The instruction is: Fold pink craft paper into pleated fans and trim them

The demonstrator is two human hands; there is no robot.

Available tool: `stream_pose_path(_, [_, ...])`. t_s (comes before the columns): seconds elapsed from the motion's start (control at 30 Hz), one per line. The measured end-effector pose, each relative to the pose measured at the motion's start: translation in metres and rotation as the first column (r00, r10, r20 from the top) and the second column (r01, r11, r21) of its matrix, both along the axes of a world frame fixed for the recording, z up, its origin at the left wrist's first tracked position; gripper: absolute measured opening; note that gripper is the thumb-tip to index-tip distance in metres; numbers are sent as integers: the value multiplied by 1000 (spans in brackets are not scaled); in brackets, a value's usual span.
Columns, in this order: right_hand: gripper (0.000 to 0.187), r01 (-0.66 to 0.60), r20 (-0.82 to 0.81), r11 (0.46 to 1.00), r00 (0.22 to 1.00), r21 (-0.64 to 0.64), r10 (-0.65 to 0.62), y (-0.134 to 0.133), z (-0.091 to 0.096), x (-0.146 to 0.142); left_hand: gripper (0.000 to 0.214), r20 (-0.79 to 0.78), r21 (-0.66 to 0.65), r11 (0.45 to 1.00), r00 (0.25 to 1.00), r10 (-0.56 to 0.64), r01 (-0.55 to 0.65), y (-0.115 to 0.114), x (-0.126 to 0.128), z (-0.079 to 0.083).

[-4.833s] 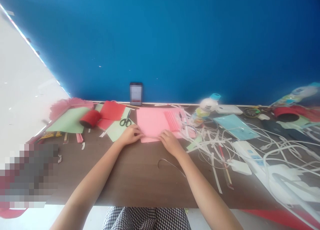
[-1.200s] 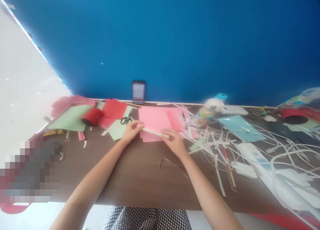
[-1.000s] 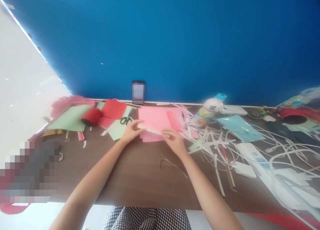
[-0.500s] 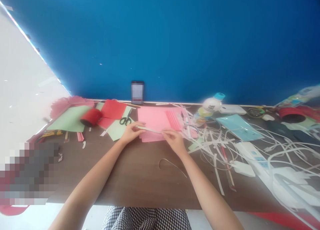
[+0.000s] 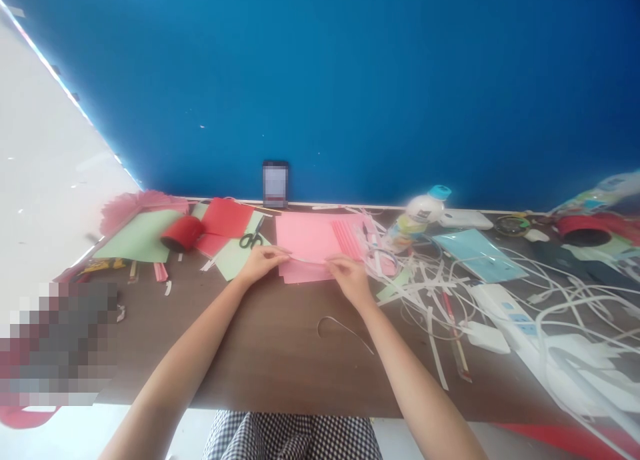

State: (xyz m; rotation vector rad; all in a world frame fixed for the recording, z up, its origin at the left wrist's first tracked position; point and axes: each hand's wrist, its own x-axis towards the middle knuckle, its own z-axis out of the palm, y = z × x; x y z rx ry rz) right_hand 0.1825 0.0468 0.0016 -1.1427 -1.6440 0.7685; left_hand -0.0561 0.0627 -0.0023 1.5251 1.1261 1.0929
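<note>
Both the left hand (image 5: pixel 261 263) and right hand (image 5: pixel 349 278) pinch a pink sheet's (image 5: pixel 306 241) folded edge, fingertips blurred.

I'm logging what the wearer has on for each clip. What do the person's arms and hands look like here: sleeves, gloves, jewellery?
Both forearms are bare up to the bottom edge of the picture, with no sleeves in view. The left hand and right hand wear no gloves; no watch, bracelet or ring is visible, though small rings would be hard to tell. Black-and-white checked clothing shows at the lap.
</note>
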Motion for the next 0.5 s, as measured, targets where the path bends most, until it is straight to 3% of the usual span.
stream_pose_path(0.23, [16, -3, 59, 996, 998, 88, -2, -5, 0, -4, 24, -35, -4, 1000, 999, 1, -1, -1, 2, 0])
stream_pose_path(0.5, [17, -7, 45, 998, 999, 69, 4, -7, -2, -5, 29, -10, 8, 999, 999, -38, 38, -2, 5, -3])
